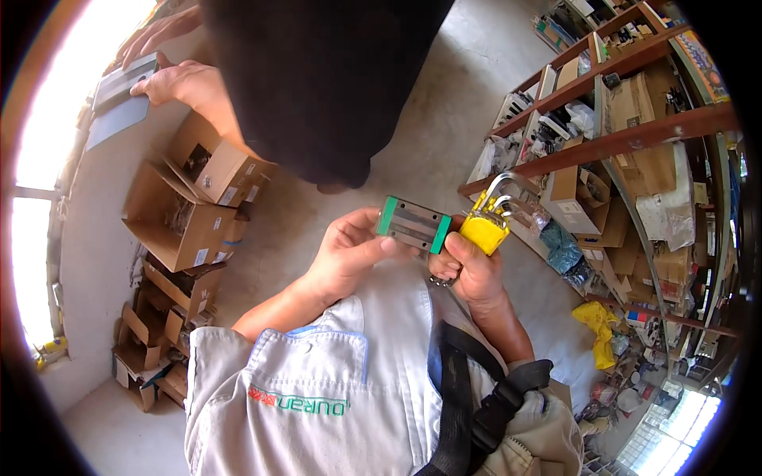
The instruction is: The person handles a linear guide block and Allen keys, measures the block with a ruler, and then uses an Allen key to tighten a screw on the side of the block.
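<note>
Linear guide carriage, green end caps, held with a yellow hex-key set

Item 1: linear guide carriage (412, 224), block-shaped, steel body, dark holes in the face, green caps at both ends; held in the air between the two hands, just beyond the wearer's grey work shirt (309, 428).

Left hand (349, 247): at the carriage's left end; closed in a pinch, thumb on the near edge, fingers partly hidden behind.

Right hand (476, 274): at the carriage's right end; curled firmly around item 2. Whether its thumb also touches the green cap cannot be told.

Item 2: hex-key set (484, 230), apparently; yellow holder, bent silver rods; just right of the carriage.

Surroundings: black strap (455, 397), nearer the wearer than the carriage. Open cardboard boxes (216, 234), stacked left of it. Co-worker in dark clothing (309, 87), beyond it; that person's hands (189, 82) hold a grey flat piece (119, 91), far left of it. Loaded shelving rack (627, 144), right of it. Yellow plastic bag (597, 329), right of it and nearer the wearer.
</note>
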Demonstrator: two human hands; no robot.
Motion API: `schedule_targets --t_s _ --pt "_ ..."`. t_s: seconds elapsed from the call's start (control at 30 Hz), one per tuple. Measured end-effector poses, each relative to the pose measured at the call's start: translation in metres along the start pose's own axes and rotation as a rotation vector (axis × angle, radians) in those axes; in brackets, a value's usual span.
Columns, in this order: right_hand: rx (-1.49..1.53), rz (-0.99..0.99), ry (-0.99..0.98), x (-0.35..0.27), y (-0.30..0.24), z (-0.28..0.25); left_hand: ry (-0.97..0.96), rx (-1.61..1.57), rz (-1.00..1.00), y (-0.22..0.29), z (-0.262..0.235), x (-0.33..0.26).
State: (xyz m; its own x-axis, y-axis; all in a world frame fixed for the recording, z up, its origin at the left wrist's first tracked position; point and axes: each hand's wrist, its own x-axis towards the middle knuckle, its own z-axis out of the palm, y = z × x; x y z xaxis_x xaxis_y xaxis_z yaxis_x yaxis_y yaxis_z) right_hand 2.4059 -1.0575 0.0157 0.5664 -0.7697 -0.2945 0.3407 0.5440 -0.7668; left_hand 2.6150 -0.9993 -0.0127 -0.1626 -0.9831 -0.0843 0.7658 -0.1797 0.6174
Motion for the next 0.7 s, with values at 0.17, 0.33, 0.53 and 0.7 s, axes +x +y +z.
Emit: schedule_targets --t_s 0.17,0.33,0.53,0.7 --pt "0.083 -0.004 0.0 0.0 0.0 -0.004 0.038 0.049 0.01 -0.004 0.005 0.001" --pt "0.068 -0.013 0.024 -0.003 -0.002 -0.003 0.029 0.06 0.019 -0.006 0.006 0.001" --pt "0.088 -0.031 0.047 -0.006 -0.005 -0.004 0.019 0.071 0.006 -0.008 0.008 0.003" --pt "0.103 -0.046 0.04 -0.006 -0.008 -0.009 0.009 0.032 -0.021 -0.005 0.015 0.008"
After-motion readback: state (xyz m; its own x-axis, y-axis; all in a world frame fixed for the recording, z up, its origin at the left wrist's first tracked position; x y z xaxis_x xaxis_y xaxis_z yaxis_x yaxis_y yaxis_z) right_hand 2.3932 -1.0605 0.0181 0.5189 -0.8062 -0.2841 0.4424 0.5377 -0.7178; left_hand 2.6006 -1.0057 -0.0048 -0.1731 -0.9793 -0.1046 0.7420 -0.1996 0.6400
